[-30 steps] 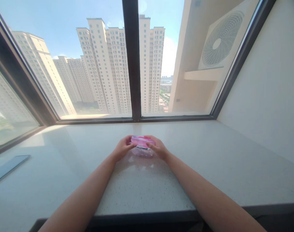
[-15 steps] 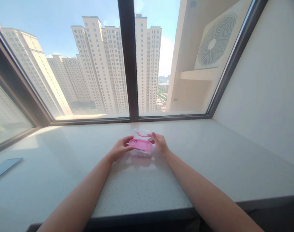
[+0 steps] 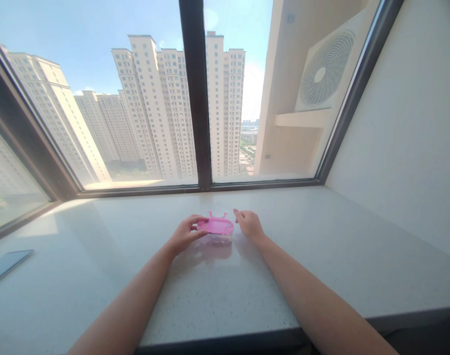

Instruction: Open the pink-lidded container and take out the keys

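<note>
A small clear plastic box (image 3: 219, 239) with a pink oval top section (image 3: 215, 226) stands on the pale countertop in front of the window. My left hand (image 3: 186, 234) grips its left end, with fingers along the far side and thumb at the near side. Behind the pink part, a pink handle (image 3: 218, 215) shows; the clear lid around it can hardly be made out. My right hand (image 3: 250, 224) is just right of the box, apart from it. Its thumb points toward the box, its fingers are loosely curled, and I see nothing in them.
A flat grey tablet-like object (image 3: 8, 265) lies at the left of the countertop (image 3: 217, 301). Dark-framed windows (image 3: 201, 98) rise behind, and a white wall (image 3: 406, 148) bounds the right. The counter's front edge runs close to me.
My right hand has come off the clear lid and sits slightly right of the box. The lid with its pink handle has tipped back and lower. My left hand keeps its hold.
</note>
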Demonstrator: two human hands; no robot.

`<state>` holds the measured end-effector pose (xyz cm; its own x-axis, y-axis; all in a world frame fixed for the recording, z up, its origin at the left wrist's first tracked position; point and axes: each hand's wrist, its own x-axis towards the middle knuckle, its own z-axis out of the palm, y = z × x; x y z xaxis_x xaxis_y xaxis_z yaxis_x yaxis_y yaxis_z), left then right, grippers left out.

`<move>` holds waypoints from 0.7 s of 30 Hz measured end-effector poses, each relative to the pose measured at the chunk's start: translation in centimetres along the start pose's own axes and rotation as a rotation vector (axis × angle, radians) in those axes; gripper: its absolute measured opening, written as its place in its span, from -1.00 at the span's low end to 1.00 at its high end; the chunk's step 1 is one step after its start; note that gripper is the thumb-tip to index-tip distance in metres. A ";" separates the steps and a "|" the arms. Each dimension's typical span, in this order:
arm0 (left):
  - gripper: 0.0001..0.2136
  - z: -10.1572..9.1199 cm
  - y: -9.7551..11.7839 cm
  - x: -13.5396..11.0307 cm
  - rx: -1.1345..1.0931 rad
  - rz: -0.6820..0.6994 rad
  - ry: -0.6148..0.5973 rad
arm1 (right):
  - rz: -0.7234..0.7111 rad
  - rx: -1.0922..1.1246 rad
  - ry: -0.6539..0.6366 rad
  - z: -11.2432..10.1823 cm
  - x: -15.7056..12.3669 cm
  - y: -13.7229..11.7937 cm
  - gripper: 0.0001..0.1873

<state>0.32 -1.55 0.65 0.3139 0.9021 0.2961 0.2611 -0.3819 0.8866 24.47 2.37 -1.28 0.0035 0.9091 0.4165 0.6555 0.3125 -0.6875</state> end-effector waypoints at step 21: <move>-0.70 0.4 0.4 0.0 0.166 0.096 0.057 | -0.184 -0.028 -0.177 -1.2 -0.8 -1.4 -0.69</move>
<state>0.80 -1.81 0.80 0.2936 0.8680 0.4005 0.3810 -0.4905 0.7837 24.43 0.87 0.07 -0.2485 0.8726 0.4205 0.6534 0.4714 -0.5922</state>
